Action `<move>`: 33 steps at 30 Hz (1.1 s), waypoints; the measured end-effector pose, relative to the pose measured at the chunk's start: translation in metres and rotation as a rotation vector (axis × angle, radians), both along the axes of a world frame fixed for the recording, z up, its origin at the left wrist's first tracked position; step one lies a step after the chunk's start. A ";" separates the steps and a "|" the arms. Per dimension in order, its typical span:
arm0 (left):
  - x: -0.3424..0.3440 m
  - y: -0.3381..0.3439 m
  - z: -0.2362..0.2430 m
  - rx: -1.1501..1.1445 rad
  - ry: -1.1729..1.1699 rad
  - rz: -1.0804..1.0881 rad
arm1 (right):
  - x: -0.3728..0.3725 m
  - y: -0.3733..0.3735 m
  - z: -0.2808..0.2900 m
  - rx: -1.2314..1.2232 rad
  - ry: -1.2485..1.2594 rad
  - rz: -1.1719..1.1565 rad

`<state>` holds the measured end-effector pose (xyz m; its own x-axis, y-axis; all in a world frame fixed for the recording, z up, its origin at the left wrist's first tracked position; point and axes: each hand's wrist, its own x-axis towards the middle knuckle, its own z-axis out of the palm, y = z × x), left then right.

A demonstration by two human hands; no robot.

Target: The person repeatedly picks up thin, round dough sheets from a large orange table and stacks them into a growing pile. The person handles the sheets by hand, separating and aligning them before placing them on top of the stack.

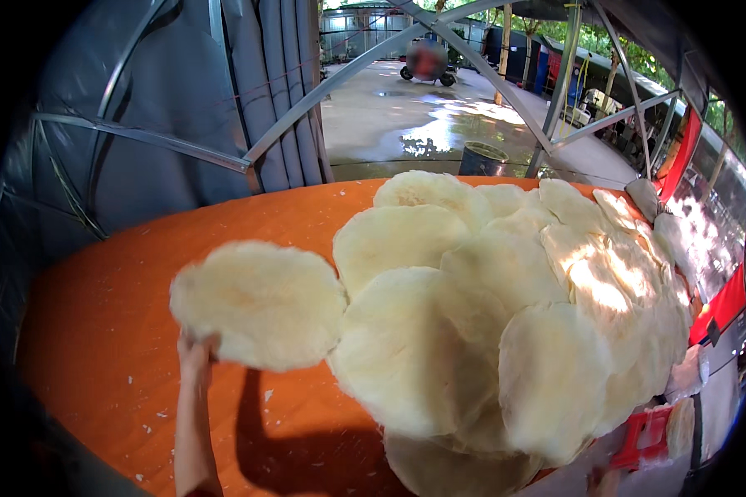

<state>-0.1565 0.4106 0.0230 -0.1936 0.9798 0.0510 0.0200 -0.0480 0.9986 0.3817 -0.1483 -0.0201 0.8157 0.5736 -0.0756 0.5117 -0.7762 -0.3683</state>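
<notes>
At the left, my left hand (199,352) grips the near left edge of a round, thin, pale flatbread (261,306). That flatbread is raised over the orange cloth (141,389), and a dark shadow falls on the cloth below. To its right, several similar flatbreads overlap in a broad pile (406,348), some in bright sun patches. A smeared, skin-coloured shape at the lower right edge appears to be my right hand (603,480). It is near the front of the pile, close to another flatbread (555,377); its fingers cannot be made out.
Small white flakes dot the orange cloth. Metal frame bars (331,91) and a grey tarp (182,166) stand behind the table. A dark bucket (482,159) is on the wet floor beyond. A red plastic stool (645,437) stands at the lower right.
</notes>
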 end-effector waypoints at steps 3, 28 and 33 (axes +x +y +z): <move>-0.044 -0.126 0.005 -0.059 -0.211 0.117 | -0.054 0.156 0.089 0.367 -0.155 0.365; -0.062 -0.368 -0.008 -0.383 -0.395 0.340 | -0.332 0.455 0.110 0.466 0.184 1.480; -0.096 -0.363 -0.020 -0.385 -0.434 0.305 | -0.188 0.517 0.280 0.757 -0.506 0.786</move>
<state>-0.2524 0.0476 0.0031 -0.3897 0.8104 -0.4375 -0.4327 0.2582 0.8638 0.1937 0.3682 0.2595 0.0632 0.6882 0.7228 0.9661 0.1393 -0.2172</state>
